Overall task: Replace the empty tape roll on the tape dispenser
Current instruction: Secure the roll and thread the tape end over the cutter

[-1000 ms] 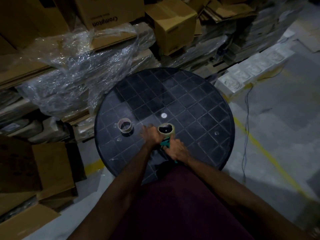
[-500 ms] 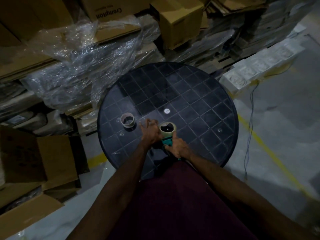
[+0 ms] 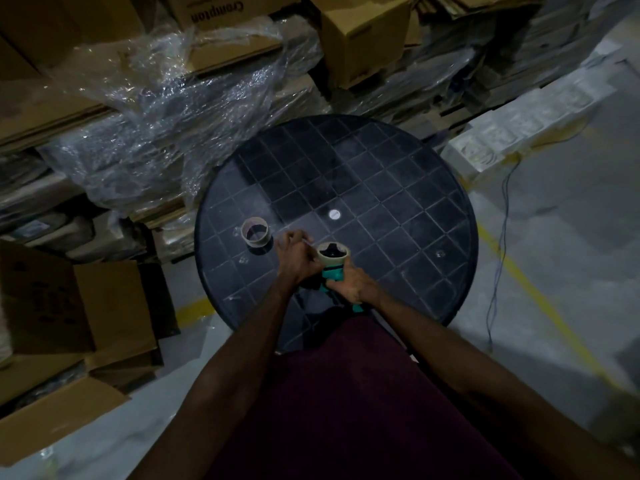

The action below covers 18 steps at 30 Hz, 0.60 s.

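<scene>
Dim storeroom: boxes [image 3: 114, 306] and plastic wrap [image 3: 166, 109] at left. On the round table [image 3: 398, 174], a core [image 3: 255, 231]; left hand [image 3: 294, 259] pinches tape by the roll [image 3: 333, 255]; right hand [image 3: 351, 284] grips the dispenser [image 3: 330, 276].

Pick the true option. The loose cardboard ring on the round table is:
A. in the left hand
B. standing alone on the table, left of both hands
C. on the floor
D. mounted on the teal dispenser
B. The loose cardboard ring sits on the table, clear of the left hand; the right hand grips the teal dispenser, which carries another roll.
</scene>
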{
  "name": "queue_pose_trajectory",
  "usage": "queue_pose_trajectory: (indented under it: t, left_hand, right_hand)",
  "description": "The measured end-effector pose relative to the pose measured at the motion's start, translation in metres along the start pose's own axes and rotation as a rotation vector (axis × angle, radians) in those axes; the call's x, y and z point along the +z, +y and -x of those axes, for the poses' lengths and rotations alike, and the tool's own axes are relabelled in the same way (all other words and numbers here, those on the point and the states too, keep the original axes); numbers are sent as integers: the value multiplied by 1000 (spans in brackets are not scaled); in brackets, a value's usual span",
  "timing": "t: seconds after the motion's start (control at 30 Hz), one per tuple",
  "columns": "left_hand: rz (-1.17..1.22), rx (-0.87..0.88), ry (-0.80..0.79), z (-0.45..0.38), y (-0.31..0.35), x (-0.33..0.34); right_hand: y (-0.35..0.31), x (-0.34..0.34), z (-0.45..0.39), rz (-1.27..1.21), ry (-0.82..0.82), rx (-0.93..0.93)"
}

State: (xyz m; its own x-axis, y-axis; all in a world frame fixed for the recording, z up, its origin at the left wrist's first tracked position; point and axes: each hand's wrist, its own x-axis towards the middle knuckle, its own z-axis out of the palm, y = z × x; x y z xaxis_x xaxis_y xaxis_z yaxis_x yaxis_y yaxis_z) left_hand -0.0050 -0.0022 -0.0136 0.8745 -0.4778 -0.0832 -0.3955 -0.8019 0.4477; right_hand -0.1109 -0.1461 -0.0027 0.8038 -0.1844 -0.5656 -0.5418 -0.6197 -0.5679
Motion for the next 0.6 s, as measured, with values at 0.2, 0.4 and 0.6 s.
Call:
queue_pose_trajectory:
  t: [0.2,0.4,0.6]
  left_hand:
    - [-78,-133,-131,4,-7,16]
    - [-186,20,-241,1,4,9]
    - [-217,118,-219,4,6,6]
  right_hand:
    - [5,6,5,75,1,-34]
    - [7,6,7,90,54,-39]
    - [11,8,7,104,51,-25]
